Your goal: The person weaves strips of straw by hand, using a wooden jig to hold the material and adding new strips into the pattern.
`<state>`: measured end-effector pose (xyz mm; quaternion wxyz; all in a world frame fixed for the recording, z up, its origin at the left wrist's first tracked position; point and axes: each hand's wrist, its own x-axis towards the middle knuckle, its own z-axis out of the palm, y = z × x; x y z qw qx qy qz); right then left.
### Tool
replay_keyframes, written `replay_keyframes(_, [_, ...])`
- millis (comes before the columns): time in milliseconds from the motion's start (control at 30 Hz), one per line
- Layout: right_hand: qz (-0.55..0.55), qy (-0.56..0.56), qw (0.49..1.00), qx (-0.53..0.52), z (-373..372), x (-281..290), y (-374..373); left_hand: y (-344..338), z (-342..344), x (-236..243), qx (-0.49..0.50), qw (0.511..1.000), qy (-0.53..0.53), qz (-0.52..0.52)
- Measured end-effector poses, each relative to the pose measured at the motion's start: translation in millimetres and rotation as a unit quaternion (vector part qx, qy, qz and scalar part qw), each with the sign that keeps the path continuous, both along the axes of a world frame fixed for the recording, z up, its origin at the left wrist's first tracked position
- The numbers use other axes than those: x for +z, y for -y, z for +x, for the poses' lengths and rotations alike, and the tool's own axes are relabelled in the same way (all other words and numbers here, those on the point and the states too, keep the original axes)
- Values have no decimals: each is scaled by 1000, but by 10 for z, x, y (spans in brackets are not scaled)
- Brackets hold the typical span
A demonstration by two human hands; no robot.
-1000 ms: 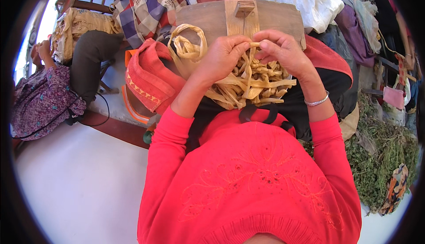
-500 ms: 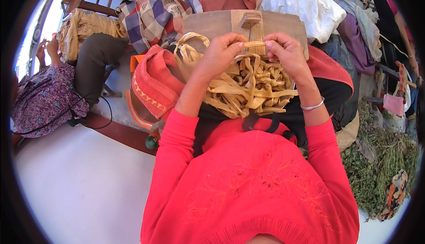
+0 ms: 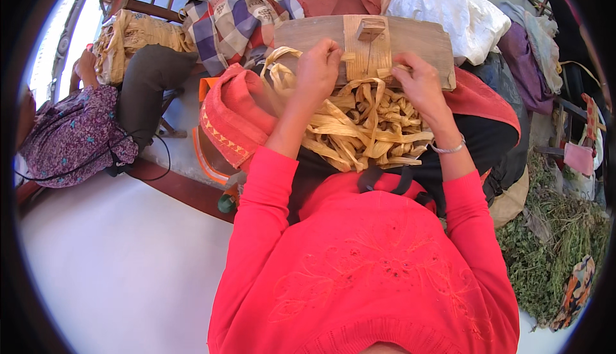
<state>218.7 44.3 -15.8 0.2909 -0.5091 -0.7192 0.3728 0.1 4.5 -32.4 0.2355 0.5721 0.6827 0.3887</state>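
My left hand (image 3: 321, 65) is closed on a flat tan strip (image 3: 348, 56), whose short end pokes out past the fingers. Across a small gap, my right hand (image 3: 418, 82) pinches another short tan strip end (image 3: 384, 72). Between them stands a wooden board (image 3: 410, 38) with a paler centre strip, a small wooden block (image 3: 371, 30) on it and a thin upright line, perhaps a wire or blade, below the block. Under my hands a heap of tan strips (image 3: 359, 129) lies on my lap; whether the two held ends belong to one piece I cannot tell.
A red towel (image 3: 228, 120) drapes over my left side. Beyond the board are a checked cloth (image 3: 237, 20) and a white sack (image 3: 449, 17). Dried green plants (image 3: 552, 245) lie at the right. Another person in a purple patterned garment (image 3: 77, 132) sits at the left.
My hands have moved apart; the strip that stretched between them now shows as two separate ends. My left hand has gone up and left, and the view has shifted slightly.
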Motion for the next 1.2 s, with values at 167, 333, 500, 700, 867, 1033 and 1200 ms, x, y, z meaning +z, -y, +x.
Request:
replay_keyframes(167, [139, 121, 975, 121, 322, 136, 278, 155, -97, 201, 35, 874, 475, -95])
replay_keyframes(333, [52, 34, 993, 101, 275, 147, 557, 499, -163, 635, 114, 838, 534, 4])
replay_keyframes(500, [-84, 50, 990, 106, 144, -11, 635, 1158, -807, 1063, 294, 873, 339, 193])
replay_keyframes(700, [-239, -25, 963, 124, -65, -200, 640, 1828, -1790, 699, 460, 772, 376, 225])
replay_keyframes(867, [-214, -89, 965, 124, -66, -393, 639, 1776, -2017, 309, 492, 769, 359, 191])
replay_keyframes(1033, [-221, -196, 953, 62, -74, -41, 775, 2330, -2105, -565, 456, 882, -81, -82])
replay_keyframes(1200, [-245, -179, 946, 113, 178, 346, 888, 1594, -1214, 724, 372, 909, -54, 178])
